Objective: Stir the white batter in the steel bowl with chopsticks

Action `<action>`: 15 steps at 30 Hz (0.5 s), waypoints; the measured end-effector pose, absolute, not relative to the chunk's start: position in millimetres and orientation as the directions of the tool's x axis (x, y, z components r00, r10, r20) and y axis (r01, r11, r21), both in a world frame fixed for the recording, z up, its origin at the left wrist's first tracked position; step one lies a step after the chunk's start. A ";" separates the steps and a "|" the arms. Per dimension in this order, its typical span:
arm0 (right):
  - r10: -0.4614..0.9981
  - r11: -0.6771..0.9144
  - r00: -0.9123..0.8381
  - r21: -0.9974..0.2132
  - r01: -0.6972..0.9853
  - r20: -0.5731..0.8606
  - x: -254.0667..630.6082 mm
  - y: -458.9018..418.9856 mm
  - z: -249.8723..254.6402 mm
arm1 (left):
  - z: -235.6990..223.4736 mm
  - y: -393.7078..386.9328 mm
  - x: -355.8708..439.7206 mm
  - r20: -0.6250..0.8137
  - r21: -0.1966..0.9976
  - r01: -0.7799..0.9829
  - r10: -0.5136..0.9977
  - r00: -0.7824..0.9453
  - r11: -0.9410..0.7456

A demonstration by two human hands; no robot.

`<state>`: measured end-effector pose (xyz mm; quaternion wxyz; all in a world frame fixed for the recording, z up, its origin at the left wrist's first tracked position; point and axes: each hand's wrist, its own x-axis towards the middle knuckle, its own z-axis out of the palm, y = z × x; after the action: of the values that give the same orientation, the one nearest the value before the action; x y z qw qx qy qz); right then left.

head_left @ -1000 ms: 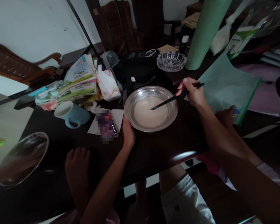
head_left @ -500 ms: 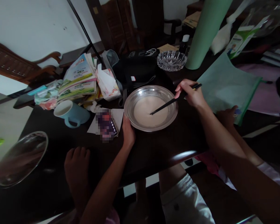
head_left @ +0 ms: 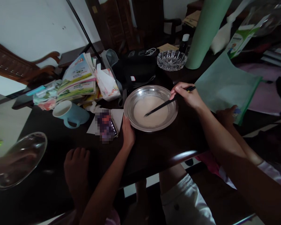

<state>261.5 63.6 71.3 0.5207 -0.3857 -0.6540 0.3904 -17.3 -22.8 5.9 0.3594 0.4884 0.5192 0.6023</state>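
A shiny metal bowl (head_left: 152,127) stands on the dark table, partly filled with a pale, creamy liquid (head_left: 152,107). My left hand (head_left: 128,132) holds the bowl by its near left side, fingers along the outer wall and partly hidden beneath it. Over the right rim, my right hand (head_left: 186,93) grips black chopsticks (head_left: 160,106) near their upper end. They slant down to the left, close together, with the tips in the liquid. Left of the bowl, a phone (head_left: 111,126) with a blurred-out screen lies on white paper (head_left: 118,117).
A blue mug (head_left: 71,114), booklets (head_left: 77,81) and a tissue pack (head_left: 107,84) stand left. Behind the bowl are a glass ashtray (head_left: 172,61) and green cylinder (head_left: 206,34). Other people's hands rest nearby: one left (head_left: 77,165), one on a green pouch (head_left: 227,115), one over a glass lid (head_left: 43,143).
My right hand has moved left with the chopsticks, and their tips have shifted left through the liquid. My left hand stays on the bowl. Another person's hand at the far left has shifted slightly.
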 end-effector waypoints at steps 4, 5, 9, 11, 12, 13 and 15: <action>0.903 0.430 -0.033 -0.897 0.107 0.429 263.4 65.7 71.0 | 5.7 -22.7 -17.5 0.215 0.976 0.073 0.940 -0.264 -0.203; 0.901 0.432 0.005 -0.896 0.099 0.434 264.2 66.3 70.6 | 5.7 -22.7 -17.4 0.213 0.977 0.070 0.940 -0.266 -0.202; 0.918 0.397 -0.060 -0.915 0.071 0.393 263.0 63.9 70.3 | 6.0 -22.7 -17.1 0.209 0.978 0.072 0.939 -0.272 -0.197; 0.914 0.395 -0.142 -0.915 0.085 0.381 260.8 61.6 71.4 | 6.1 -22.7 -17.3 0.212 0.977 0.076 0.940 -0.268 -0.199; 0.910 0.401 -0.156 -0.911 0.098 0.384 260.2 61.1 72.0 | 6.1 -22.6 -17.4 0.215 0.976 0.077 0.940 -0.267 -0.201; 0.908 0.410 -0.147 -0.905 0.112 0.393 260.2 61.1 72.4 | 6.1 -22.5 -17.5 0.217 0.976 0.078 0.940 -0.264 -0.203; 0.903 0.429 -0.071 -0.894 0.130 0.423 261.6 62.6 72.4 | 5.7 -22.4 -17.8 0.219 0.976 0.074 0.940 -0.260 -0.207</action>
<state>261.6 62.6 72.4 0.5501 -0.4024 -0.6418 0.3514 -17.8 -22.4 5.7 0.3596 0.4907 0.5168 0.6023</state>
